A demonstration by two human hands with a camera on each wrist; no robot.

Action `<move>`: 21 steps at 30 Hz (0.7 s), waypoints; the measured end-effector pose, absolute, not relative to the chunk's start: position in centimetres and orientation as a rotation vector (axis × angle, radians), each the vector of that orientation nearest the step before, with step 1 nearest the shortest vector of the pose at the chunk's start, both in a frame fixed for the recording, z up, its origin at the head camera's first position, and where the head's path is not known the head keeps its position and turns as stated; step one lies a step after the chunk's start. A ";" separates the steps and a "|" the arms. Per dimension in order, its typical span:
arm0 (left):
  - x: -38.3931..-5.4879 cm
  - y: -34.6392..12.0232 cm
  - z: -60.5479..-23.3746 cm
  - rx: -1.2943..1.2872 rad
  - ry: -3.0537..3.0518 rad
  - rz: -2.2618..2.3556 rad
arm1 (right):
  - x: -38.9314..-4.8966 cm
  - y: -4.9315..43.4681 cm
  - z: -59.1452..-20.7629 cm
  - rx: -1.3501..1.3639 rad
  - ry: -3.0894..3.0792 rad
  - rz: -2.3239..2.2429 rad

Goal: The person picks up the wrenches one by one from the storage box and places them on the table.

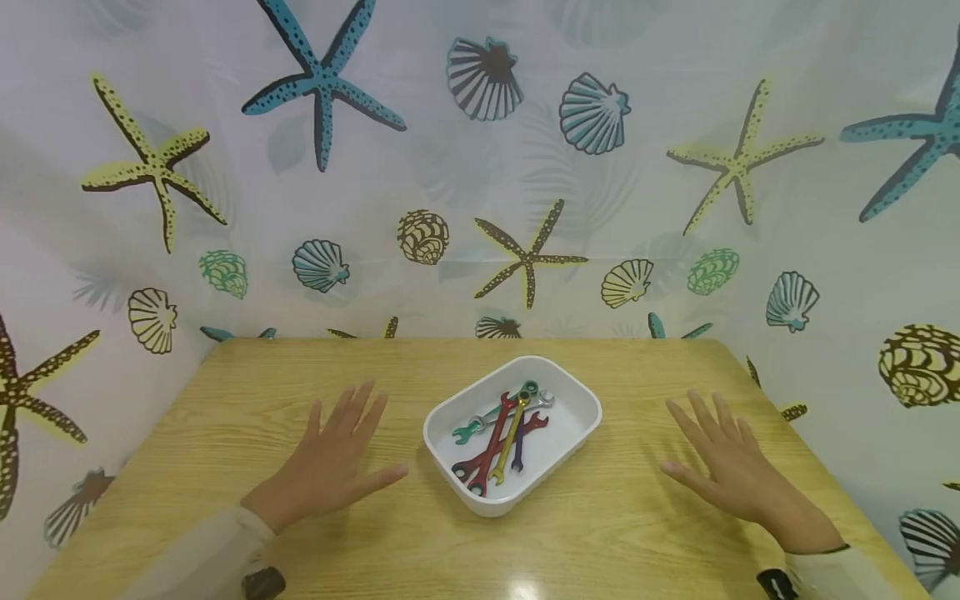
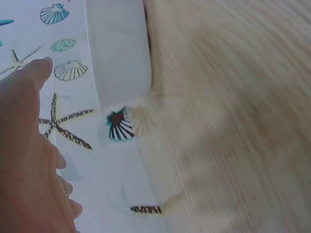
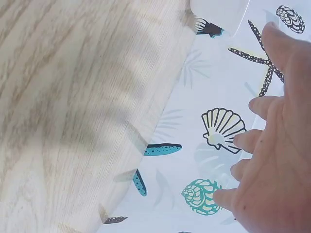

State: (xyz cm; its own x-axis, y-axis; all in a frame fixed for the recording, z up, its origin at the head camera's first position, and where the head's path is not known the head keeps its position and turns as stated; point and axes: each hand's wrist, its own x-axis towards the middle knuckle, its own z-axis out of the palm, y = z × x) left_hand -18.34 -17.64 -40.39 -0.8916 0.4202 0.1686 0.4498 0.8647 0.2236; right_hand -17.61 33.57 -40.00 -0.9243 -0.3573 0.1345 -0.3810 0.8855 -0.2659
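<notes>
A white plastic tub (image 1: 577,417) stands at the middle of the table, turned at a slant. Several small wrenches lie crossed in a pile inside it: a red wrench (image 1: 495,442), a yellow wrench (image 1: 512,437), a purple wrench (image 1: 518,446), a green one and a silver one among them. To the left of the tub my left hand (image 1: 330,462) is held with fingers spread, holding nothing. My right hand (image 1: 723,467) is likewise spread and bare, farther off on the tub's right. In the left wrist view, the tub's outer wall (image 2: 121,53) shows beyond the left thumb.
The light wooden table (image 1: 615,542) carries the tub. Behind and at both sides hangs a white curtain (image 1: 360,200) printed with starfish and shells, close to the table's back edge. Pale sleeves (image 1: 210,554) with dark wrist straps cover both forearms.
</notes>
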 end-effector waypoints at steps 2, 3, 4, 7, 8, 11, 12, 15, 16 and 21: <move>-18.9 -16.6 -40.5 -0.720 -2.916 -0.383 | -17.6 33.4 -39.9 0.586 -2.973 0.465; -19.2 -16.0 -40.5 -0.741 -2.911 -0.382 | -17.6 33.2 -39.9 0.589 -2.975 0.472; -19.4 -15.4 -40.6 -0.762 -2.907 -0.381 | -17.6 33.1 -39.8 0.592 -2.976 0.475; -20.0 -13.6 -41.0 -0.823 -2.912 -0.382 | -17.6 32.7 -39.7 0.602 -2.976 0.468; -20.2 -13.0 -41.2 -0.841 -2.919 -0.386 | -17.6 32.5 -39.7 0.604 -2.975 0.467; -20.6 -11.4 -41.7 -0.890 -2.940 -0.386 | -17.7 32.2 -39.7 0.612 -2.972 0.468; -20.7 -11.0 -41.8 -0.898 -2.947 -0.383 | -17.7 32.1 -39.7 0.613 -2.973 0.472; -21.0 -9.9 -42.4 -0.894 -2.967 -0.373 | -17.8 31.8 -39.8 0.617 -2.973 0.488; -21.0 -9.7 -42.5 -0.885 -2.979 -0.377 | -17.8 31.8 -39.8 0.615 -2.975 0.491; -21.1 -9.2 -43.0 -0.868 -3.023 -0.434 | -17.9 31.7 -40.0 0.615 -2.984 0.497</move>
